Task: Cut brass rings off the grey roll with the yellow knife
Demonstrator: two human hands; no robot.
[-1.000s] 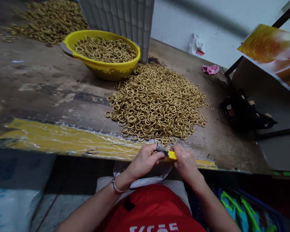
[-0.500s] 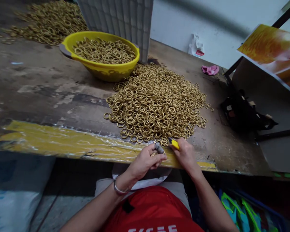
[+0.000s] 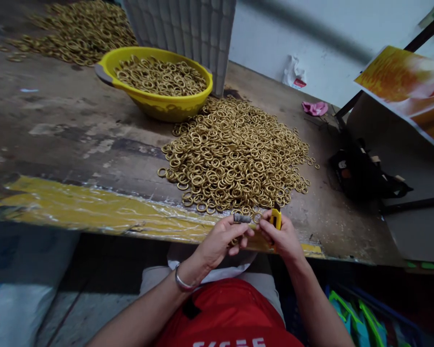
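My left hand (image 3: 219, 243) is curled around a few gold-coloured rings (image 3: 233, 242) at the table's front edge. A grey wrap (image 3: 242, 218) covers its index finger. Close beside it, my right hand (image 3: 285, 241) grips a yellow utility knife (image 3: 276, 220), whose dark tip points up and away from me. A single ring (image 3: 256, 218) shows at the right thumb and index fingertips, between the two hands. Just beyond both hands spreads a large pile of the same rings (image 3: 235, 154).
A yellow basin (image 3: 159, 107) full of rings stands behind the pile, against a grey ribbed panel (image 3: 188, 33). Another ring heap (image 3: 90, 33) lies far left. A pink cloth (image 3: 315, 108) and a black bag (image 3: 365, 171) are at right. Yellow tape (image 3: 94, 207) lines the front edge.
My right hand has turned the knife from pointing left to pointing upward, and a ring now shows at its fingertips. My left index finger has swung to point right, towards that ring.
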